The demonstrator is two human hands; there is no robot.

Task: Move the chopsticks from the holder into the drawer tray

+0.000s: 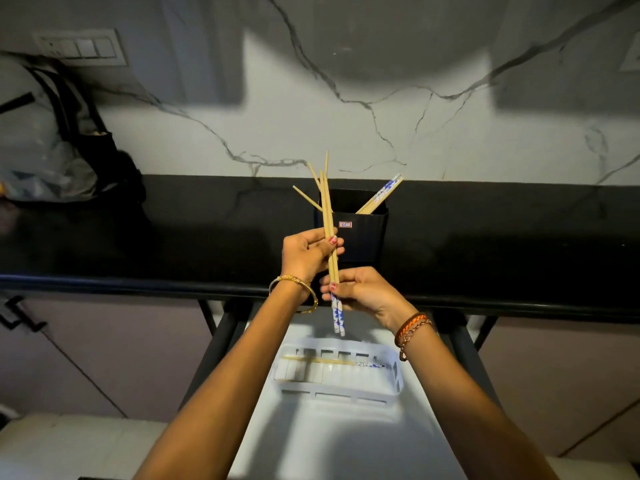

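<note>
A black holder (pixel 363 233) stands on the dark counter, with several chopsticks (pixel 379 195) leaning out of it to the right and others poking out at its left rim. In front of it I hold a pair of wooden chopsticks (pixel 329 216) upright, blue-patterned ends down. My left hand (pixel 306 252) grips the pair near the middle. My right hand (pixel 362 292) pinches it lower, just above the patterned ends. Below, a white slotted tray (pixel 394 375) sits in the open drawer, with one pair of chopsticks (pixel 332 362) lying across its far side.
The counter's front edge (pixel 138 284) runs across the view above the open drawer (pixel 311 438). A dark bag (pixel 86 140) sits on the counter at the far left. A marble wall with a switch plate (pixel 79 46) rises behind.
</note>
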